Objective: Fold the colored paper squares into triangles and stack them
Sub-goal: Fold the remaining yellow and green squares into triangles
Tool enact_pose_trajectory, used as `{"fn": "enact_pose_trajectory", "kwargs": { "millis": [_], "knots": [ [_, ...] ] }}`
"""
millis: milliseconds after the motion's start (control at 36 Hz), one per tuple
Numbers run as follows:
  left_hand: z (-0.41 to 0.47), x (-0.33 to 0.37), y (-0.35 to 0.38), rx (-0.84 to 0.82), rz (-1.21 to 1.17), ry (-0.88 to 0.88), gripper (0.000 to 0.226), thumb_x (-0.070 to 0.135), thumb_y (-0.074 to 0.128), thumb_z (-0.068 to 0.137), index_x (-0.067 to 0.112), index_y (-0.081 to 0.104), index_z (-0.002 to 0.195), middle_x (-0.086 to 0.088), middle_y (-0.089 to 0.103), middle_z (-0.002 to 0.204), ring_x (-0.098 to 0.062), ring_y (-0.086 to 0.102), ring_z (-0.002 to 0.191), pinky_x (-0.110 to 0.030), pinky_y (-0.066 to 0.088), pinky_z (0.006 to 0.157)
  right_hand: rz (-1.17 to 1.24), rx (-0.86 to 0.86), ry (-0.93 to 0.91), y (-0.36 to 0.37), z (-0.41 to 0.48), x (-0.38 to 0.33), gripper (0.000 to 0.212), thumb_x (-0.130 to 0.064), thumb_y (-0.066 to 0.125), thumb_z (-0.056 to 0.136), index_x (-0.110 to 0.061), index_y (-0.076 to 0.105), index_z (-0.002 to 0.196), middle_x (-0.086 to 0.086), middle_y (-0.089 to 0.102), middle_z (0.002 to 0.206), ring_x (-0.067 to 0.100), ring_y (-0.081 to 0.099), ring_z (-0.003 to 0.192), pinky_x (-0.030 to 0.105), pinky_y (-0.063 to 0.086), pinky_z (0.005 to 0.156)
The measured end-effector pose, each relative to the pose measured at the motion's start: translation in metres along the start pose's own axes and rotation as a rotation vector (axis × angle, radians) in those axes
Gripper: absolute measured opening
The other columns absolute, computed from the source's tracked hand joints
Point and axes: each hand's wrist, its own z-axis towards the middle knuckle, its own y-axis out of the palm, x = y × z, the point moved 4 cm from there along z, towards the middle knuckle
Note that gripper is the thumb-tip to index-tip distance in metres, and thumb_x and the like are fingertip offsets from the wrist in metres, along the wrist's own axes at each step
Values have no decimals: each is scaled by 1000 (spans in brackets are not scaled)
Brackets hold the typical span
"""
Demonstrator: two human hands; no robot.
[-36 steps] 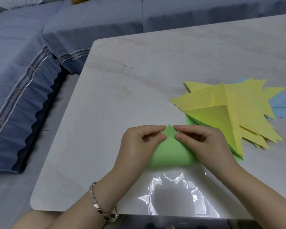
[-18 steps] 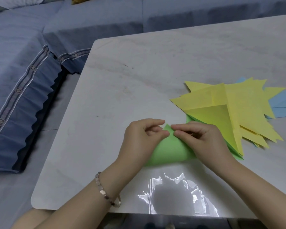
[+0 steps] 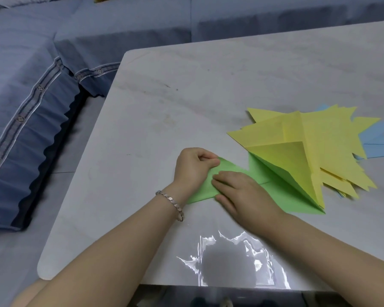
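Right hand (image 3: 244, 193) moved off the tip, now lies flat, pressing green paper (image 3: 201, 192) | left hand (image 3: 193, 166) pinches its tip | yellow pile (image 3: 308, 140) just beside

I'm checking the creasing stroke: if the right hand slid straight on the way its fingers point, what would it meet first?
Probably the left hand, which pinches a corner of the green folded paper just ahead of the right hand, whose fingers lie flat on it.

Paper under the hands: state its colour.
The paper is green, shown best in the head view.
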Motion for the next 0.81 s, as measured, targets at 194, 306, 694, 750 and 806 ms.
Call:
{"fn": "enact_pose_trajectory", "kwargs": {
  "millis": [194, 306, 694, 750, 806],
  "knots": [
    [5, -5, 0, 5, -5, -6, 23, 12, 77, 71, 27, 66, 58, 13, 63, 58, 6, 54, 52, -10, 43, 59, -14, 14, -107, 4, -17, -6, 33, -28, 46, 89, -11, 70, 104, 5, 66, 98, 28, 63, 93, 33, 45, 88],
    [6, -6, 0, 2, -24, -13, 23, 11, 77, 71, 27, 66, 58, 11, 65, 61, 1, 56, 56, -14, 45, 63, -50, 19, -107, 2, -16, -8, 35, -30, 42, 89, -14, 71, 102, 2, 65, 87, 27, 62, 83, 31, 38, 84],
    [7, -5, -1, -37, -32, 16, 25, 7, 75, 72, 27, 67, 60, 9, 64, 59, 3, 56, 52, -10, 46, 58, -69, 73, -111, 16, -10, -43, 34, -35, 47, 83, -18, 71, 100, 6, 60, 84, 26, 56, 74, 30, 46, 83],
    [7, -5, -1, -44, -31, 22, 23, 6, 75, 72, 25, 67, 61, 10, 64, 58, 6, 55, 51, -8, 45, 58, -24, 56, -110, 15, -9, -39, 26, -32, 56, 83, -19, 71, 100, 6, 63, 91, 26, 59, 79, 30, 47, 81],
    [7, -5, -1, -50, -28, 19, 22, 6, 75, 72, 24, 67, 62, 10, 63, 58, 6, 55, 50, -8, 44, 58, 3, 37, -116, 12, -10, -34, 21, -29, 64, 82, -19, 72, 99, 4, 65, 94, 25, 61, 83, 29, 47, 80]
  ]
}}
